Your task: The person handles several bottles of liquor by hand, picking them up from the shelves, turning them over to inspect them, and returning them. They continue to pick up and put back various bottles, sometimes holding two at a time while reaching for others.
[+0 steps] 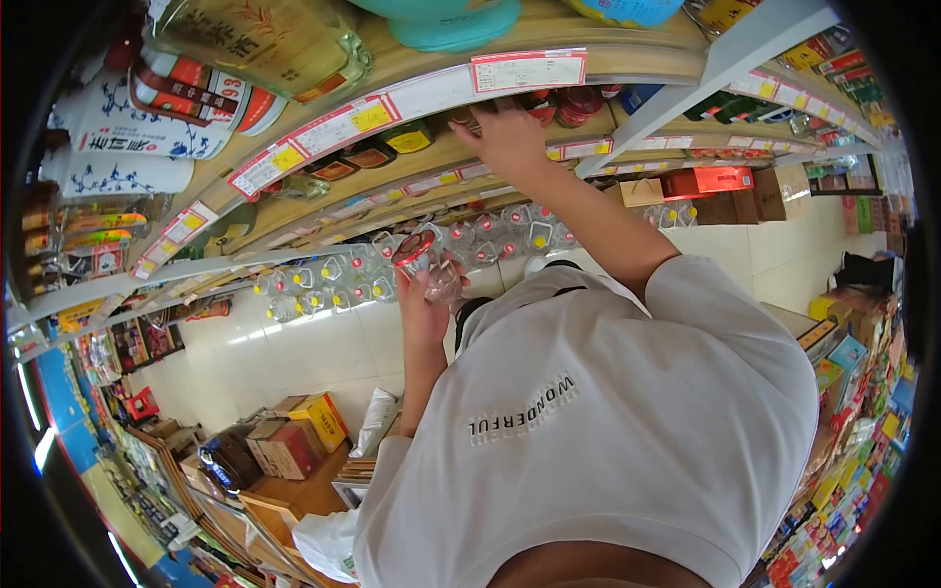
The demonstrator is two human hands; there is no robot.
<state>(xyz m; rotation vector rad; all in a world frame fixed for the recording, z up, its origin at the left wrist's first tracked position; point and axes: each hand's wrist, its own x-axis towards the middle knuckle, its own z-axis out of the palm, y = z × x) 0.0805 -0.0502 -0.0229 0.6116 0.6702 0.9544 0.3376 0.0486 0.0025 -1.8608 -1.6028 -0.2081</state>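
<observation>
One clear jar with one red lid sits upright but tilted in the left hand, its fingers wrapped round it, elbow bent beside the one white shirt. Farther out, arm extended, the right hand is at a shelf (fingertips partly hidden, so I cannot tell its grip), with at least two red items beside it. Beyond are well over ten clear bottles.
</observation>
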